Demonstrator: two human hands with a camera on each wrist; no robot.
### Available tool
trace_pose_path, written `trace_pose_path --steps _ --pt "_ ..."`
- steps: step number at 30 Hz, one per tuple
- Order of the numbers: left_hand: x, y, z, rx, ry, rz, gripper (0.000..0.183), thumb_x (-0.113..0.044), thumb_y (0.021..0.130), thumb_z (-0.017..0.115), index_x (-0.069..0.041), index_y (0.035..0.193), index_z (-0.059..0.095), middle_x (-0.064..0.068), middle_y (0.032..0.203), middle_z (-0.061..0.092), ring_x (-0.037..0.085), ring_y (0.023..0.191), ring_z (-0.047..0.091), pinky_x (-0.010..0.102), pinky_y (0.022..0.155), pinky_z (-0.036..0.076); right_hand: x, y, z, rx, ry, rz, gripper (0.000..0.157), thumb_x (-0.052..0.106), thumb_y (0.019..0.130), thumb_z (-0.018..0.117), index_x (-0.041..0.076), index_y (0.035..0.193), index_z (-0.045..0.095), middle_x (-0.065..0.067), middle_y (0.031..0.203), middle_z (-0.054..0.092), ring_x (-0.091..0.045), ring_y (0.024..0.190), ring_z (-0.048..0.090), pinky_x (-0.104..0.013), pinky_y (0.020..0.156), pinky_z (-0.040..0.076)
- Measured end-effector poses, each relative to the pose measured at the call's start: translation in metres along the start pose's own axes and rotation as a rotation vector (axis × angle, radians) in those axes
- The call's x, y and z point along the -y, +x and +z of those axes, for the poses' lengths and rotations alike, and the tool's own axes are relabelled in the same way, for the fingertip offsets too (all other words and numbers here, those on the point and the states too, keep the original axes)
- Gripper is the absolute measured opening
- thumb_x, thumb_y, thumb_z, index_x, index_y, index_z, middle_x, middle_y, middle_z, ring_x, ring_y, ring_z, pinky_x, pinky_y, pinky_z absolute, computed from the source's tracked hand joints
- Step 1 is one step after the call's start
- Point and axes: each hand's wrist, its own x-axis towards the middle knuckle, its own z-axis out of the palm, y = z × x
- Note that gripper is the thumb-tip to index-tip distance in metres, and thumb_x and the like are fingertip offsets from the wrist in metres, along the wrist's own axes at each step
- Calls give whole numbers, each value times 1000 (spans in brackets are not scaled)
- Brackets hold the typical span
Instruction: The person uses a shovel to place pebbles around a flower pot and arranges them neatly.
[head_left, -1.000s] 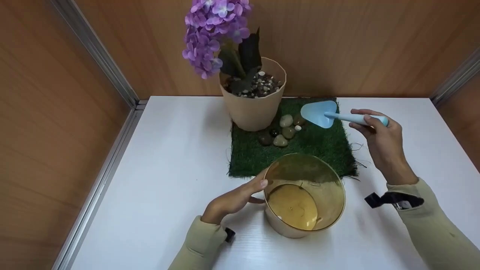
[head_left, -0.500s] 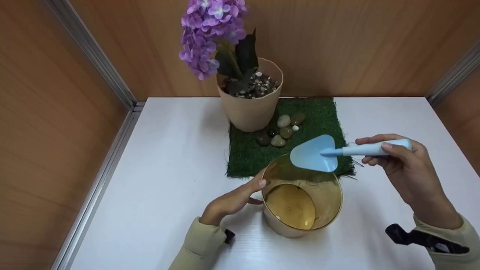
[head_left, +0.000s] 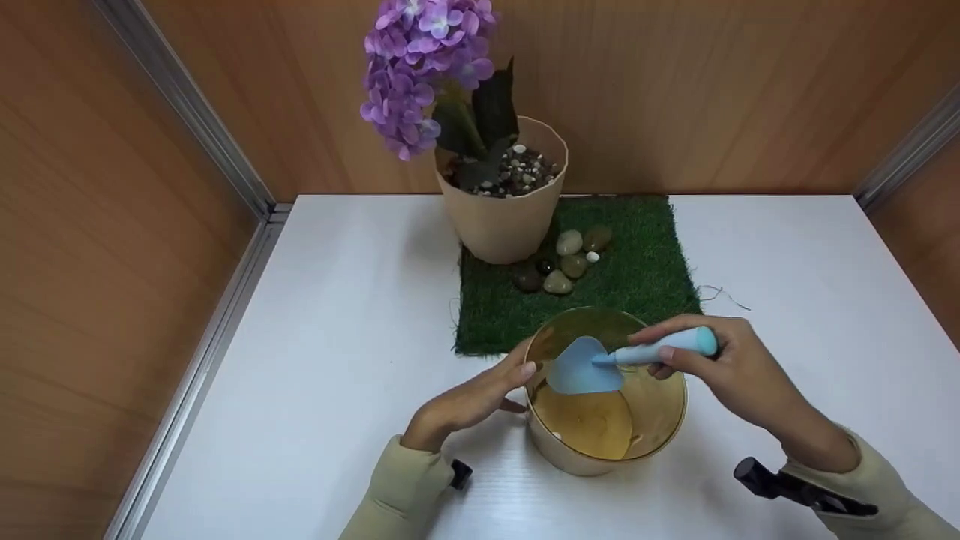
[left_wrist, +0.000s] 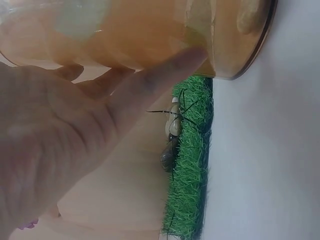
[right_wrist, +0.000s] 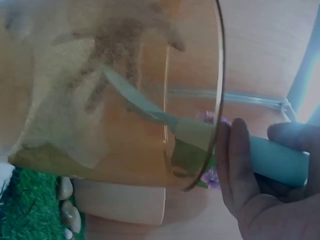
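My left hand [head_left: 469, 401] rests against the left side of a clear amber round container [head_left: 551, 448]. In the left wrist view its fingers lie spread and fairly straight along the container's wall [left_wrist: 145, 30]. With my right hand [head_left: 731, 367] I grip the pale blue handle of a small garden trowel [head_left: 589, 371]. The trowel's blade is inside the container's mouth, tilted down to the left. One small white pebble [head_left: 556, 435] shows at the container's bottom. In the right wrist view the trowel blade [right_wrist: 132, 95] appears through the amber wall, with nothing visible on it.
Behind the container lies a green artificial grass mat [head_left: 645, 277] with several pebbles [head_left: 574, 265] on it. A beige pot [head_left: 502, 225] with purple flowers [head_left: 427, 67] stands at the mat's back left. Wood-grain panels [head_left: 712, 90] border the white table [head_left: 337, 322].
My right hand has brought the trowel from above the mat, first toward me, then left and down into the container's mouth. The left hand and the container have stayed in place.
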Motion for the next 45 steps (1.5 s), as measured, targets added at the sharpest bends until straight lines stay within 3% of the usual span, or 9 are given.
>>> trace_pose_path --steps 3,7,13,17,24,33,45 --pt "-1 0 0 3 -24 -3 56 -52 97 28 -42 146 4 -11 152 8 18 135 23 44 90 44 2 3 9 64 -124 28 19 15 91 61 13 108 69 -3 101 68 -23 75 66 -33 68 54" --pt "-1 1 0 4 -42 -10 57 -53 97 29 -40 147 6 -10 153 6 20 135 25 49 92 42 3 9 20 141 -253 30 17 19 89 64 19 105 70 5 102 67 -16 74 62 -30 63 53" --pt "0 1 0 -1 -25 -12 54 -49 98 27 -40 147 7 -9 153 7 27 135 25 50 92 42 0 14 34 228 -331 14 16 18 88 65 21 103 70 6 102 66 -11 84 62 -26 65 52" --pt "-1 1 0 0 -16 -18 54 -51 98 27 -40 147 7 -10 153 7 28 135 24 51 92 42 -3 16 39 279 -340 9 16 19 89 64 23 103 69 4 102 66 -10 84 63 -25 64 52" --pt "-3 1 -1 6 -4 -5 56 -55 97 26 -41 147 5 -11 153 5 24 137 21 42 91 44 -4 18 42 349 -317 7 16 16 89 63 15 103 70 1 98 68 -9 80 64 -27 60 53" --pt "-3 1 0 2 -2 -7 55 -56 97 26 -43 146 5 -13 152 5 19 137 20 44 92 43 -4 18 40 410 -260 67 17 13 89 63 21 102 70 0 94 68 -12 67 62 -30 54 53" --pt "-1 0 1 -5 1 -20 56 -57 96 26 -44 146 4 -13 152 6 16 136 21 43 91 44 -5 23 37 465 -220 68 18 10 88 63 19 101 71 -1 96 68 -16 71 64 -29 54 52"
